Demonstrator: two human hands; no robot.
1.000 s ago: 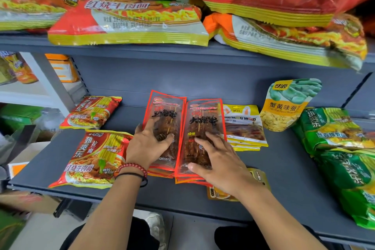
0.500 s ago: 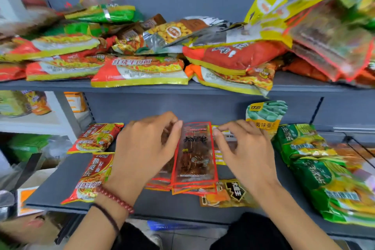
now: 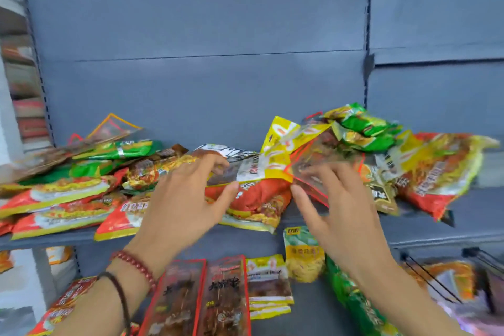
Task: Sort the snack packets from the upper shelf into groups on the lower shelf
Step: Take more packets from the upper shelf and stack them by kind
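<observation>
The upper shelf (image 3: 425, 229) carried a loose pile of snack packets along nearly its whole width. Several red noodle packets (image 3: 256, 202) overhung the front lip at left and centre. Bare grey shelf surface showed only at the right front. Above the pile stood the plain grey back panel (image 3: 204, 90).

Both hands were level with the pile. The left hand (image 3: 182, 199), bead bracelet (image 3: 136, 267) at the wrist, had its fingers spread over the middle packets, thumb just beside a red noodle packet. The right hand (image 3: 338, 207) had its fingers spread against a clear red-edged packet (image 3: 316, 155), thumb below that packet's lower edge. Motion blur prevented confirming a pinch.

On the lower shelf (image 3: 308, 305) lay two red-edged skewer packets (image 3: 226, 297) side by side, a stack of yellow packets (image 3: 268, 281) just beside them, and green packets (image 3: 351, 300) to the right.
</observation>
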